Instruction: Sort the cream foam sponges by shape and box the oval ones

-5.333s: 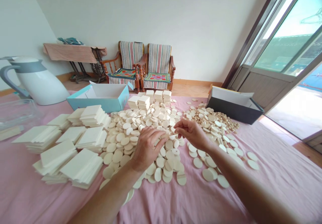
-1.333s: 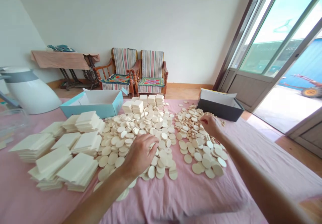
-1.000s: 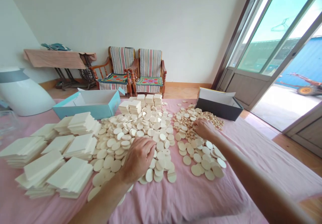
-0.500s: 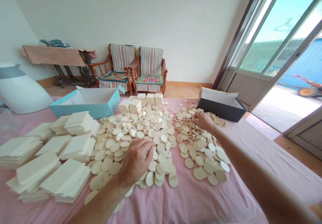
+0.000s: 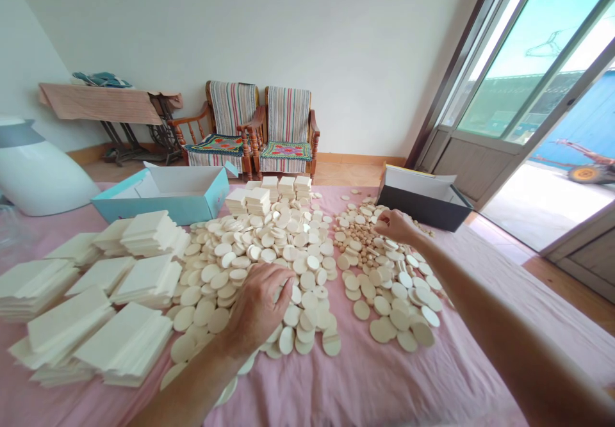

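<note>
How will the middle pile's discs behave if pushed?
The discs look thin and mostly lie flat, so likely slide more than roll. They overlap loosely; pushing one would probably shift neighbours. None looks creased, so probably stiff.

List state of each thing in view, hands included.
Discs: loose, heaped
Beads: loose, scattered among discs
Tiles: stacked, edges uneven
Left hand: curled over discs, grip hidden
Right hand: bent at beads, grip unclear
Blue box: open
Black box: open
Jug: standing, partly out of frame
Cloth: wrinkled
Chair covers: draped
Door: open
</note>
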{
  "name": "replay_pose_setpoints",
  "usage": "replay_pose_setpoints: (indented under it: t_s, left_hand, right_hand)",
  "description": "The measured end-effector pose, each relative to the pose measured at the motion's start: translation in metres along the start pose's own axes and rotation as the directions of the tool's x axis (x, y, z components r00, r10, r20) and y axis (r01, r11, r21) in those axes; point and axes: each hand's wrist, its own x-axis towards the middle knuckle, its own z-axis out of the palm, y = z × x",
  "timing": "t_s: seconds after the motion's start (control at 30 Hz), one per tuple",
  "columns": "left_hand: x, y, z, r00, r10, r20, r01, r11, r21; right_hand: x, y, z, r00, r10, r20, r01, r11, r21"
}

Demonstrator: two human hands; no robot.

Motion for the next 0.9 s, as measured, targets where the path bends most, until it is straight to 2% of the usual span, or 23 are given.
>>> replay_pose_setpoints:
  t_s: [0.1,0.2,0.33,0.47,0.57,0.63,0.73,0.83,0.9]
  left_hand:
    - [0.0,0.0,0.0,1.0,-0.006,0.003,0.006,1.0,-0.012]
    - [-0.001,0.0,0.001,1.0,-0.009,0.002,0.009,1.0,-0.015]
    - [-0.001,0.0,0.0,1.0,-0.01,0.003,0.01,1.0,-0.018]
    - [0.0,0.0,0.0,1.0,-0.006,0.0,0.006,1.0,-0.021]
    - [0.001,0.001,0.0,1.0,-0.001,-0.002,0.001,1.0,-0.024]
    - [0.0,0.002,0.0,1.0,-0.002,-0.006,0.002,1.0,-0.029]
    - [-0.001,0.002,0.0,1.0,-0.011,-0.009,0.01,0.999,-0.038]
    - [-0.002,0.0,0.001,1.0,-0.017,-0.01,0.017,0.999,-0.042]
    - [-0.002,-0.001,0.001,1.0,-0.017,-0.015,0.017,0.999,-0.042]
  right_hand:
    - [-0.007,-0.001,-0.007,0.996,-0.061,0.069,0.062,0.998,-0.016]
    - [-0.015,-0.004,-0.004,0.986,-0.084,0.143,0.098,0.991,-0.092]
    - [-0.021,-0.006,0.004,0.993,-0.038,0.109,0.054,0.987,-0.149]
    - [-0.017,-0.011,-0.002,0.996,-0.035,0.076,0.048,0.984,-0.172]
    - [-0.012,-0.035,-0.011,0.994,-0.107,0.017,0.108,0.992,-0.057]
    - [-0.01,-0.064,-0.012,0.976,-0.209,0.059,0.203,0.975,0.09]
    - [-0.009,-0.115,-0.008,0.927,-0.353,0.129,0.302,0.905,0.3]
    - [-0.008,-0.151,-0.009,0.914,-0.405,0.028,0.349,0.818,0.457]
    - [-0.005,-0.154,-0.014,0.916,-0.391,-0.085,0.377,0.772,0.511]
